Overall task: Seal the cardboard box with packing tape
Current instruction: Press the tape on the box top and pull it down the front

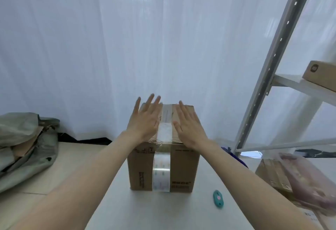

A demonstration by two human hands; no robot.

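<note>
Nearest to me, at the lower right of the frame, I see a small teal cutter (pixel 218 198) lying on the white tabletop (pixel 163 209), well apart from both hands. Just beyond it, at the centre of the frame, stands the cardboard box (pixel 183 168), closed, with a strip of clear packing tape (pixel 161 172) running down the middle of its near face and on across the top along the seam. My left hand (pixel 145 118) is spread wide and flat, fingers splayed, over the left half of the box top, beside the tape; my right hand (pixel 189 126) is likewise spread flat, over the right half, so the tape strip shows between the two. Neither hand grips anything, and I cannot tell whether the palms press on the cardboard or sit just above it. At the right edge, a stack of flat boxes (pixel 278 175) sits near a pinkish package (pixel 309 180). At the far left lies a grey-green bag (pixel 27 148) on the floor. A metal shelf rack (pixel 272 60) rises at the upper right, carrying a brown carton (pixel 321 74), and white curtains (pixel 109 38) fill the background.
</note>
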